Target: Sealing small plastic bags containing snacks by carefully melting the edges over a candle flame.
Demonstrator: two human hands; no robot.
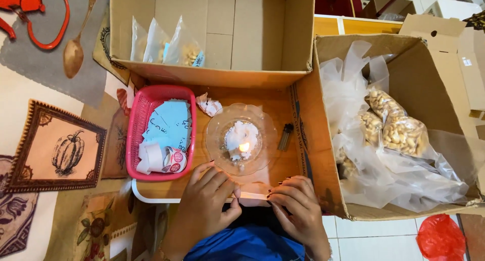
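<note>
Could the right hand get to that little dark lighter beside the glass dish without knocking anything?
Probably yes. The lighter lies on bare board just beyond the right hand, between the glass dish and the box wall. Nothing lies between them, though the lit candle burns close to the left.

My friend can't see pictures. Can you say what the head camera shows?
Two hands, left hand and right hand, pinch a clear plastic strip near a lit candle on a glass plate. A pink basket of blue paper slips sits beside it.

The 2 hands, left (204, 208) and right (298, 210), are bare, with dark painted nails. Bright blue clothing (247, 246) shows below them.
</note>
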